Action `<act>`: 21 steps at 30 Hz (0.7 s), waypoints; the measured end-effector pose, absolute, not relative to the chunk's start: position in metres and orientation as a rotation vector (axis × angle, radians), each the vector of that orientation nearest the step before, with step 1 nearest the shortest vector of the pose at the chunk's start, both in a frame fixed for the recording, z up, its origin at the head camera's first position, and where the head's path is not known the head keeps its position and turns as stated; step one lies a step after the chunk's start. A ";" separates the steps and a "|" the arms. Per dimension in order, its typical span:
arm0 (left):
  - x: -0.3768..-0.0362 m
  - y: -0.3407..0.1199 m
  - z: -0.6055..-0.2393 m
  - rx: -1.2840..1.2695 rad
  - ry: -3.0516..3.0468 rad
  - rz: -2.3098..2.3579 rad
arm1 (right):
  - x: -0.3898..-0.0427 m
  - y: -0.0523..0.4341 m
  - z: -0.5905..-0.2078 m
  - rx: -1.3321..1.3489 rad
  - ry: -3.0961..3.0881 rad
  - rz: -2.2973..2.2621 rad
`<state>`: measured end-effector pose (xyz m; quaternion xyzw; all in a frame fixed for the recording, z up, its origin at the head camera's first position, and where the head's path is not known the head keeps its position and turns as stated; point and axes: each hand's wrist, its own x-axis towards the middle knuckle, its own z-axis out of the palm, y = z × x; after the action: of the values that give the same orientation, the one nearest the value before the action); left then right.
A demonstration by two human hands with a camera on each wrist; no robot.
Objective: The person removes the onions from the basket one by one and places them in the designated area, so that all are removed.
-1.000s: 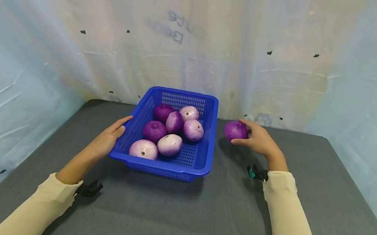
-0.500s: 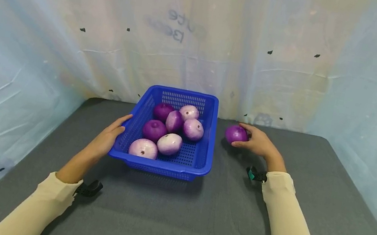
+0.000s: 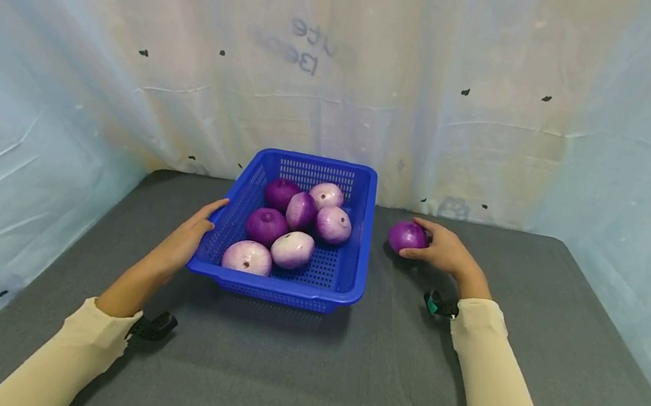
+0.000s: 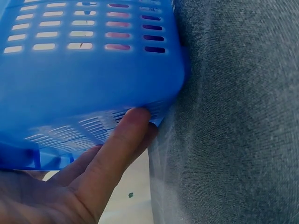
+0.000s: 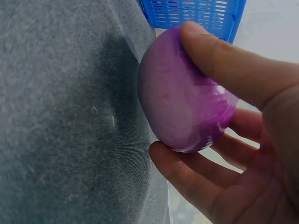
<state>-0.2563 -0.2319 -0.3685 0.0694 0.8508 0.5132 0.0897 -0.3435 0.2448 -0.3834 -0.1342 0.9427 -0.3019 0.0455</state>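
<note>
Blue basket sits centre frame on the grey table, six onions inside, packed toward its left and far end; bare mesh floor at its lower right corner. Left hand lies flat against basket's left wall, blocking that side. Right hand with purple onion occupies the strip right of basket; narrow gap between them. Lower half of frame: bare table. Plastic sheeting closes off top, left and right.

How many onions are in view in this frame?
7. Six lie in the blue basket: two pale ones in front, a dark and a pale one mid, two behind, one half-hidden. The seventh onion is gripped by the right hand on the mat.
</note>
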 end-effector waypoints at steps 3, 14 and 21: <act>-0.256 -0.233 -0.369 0.208 2.528 1.524 | -0.345 0.244 -0.386 -0.403 2.887 -0.920; -0.255 -0.232 -0.368 0.219 2.529 1.514 | -0.345 0.240 -0.391 -0.380 2.879 -0.937; -0.254 -0.232 -0.368 0.228 2.507 1.520 | -0.346 0.239 -0.392 -0.352 2.881 -0.941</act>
<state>-0.2540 -0.2325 -0.3684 0.0771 0.8482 0.5142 0.1006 -0.3465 0.2390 -0.3920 -0.1154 0.9432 -0.3081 0.0451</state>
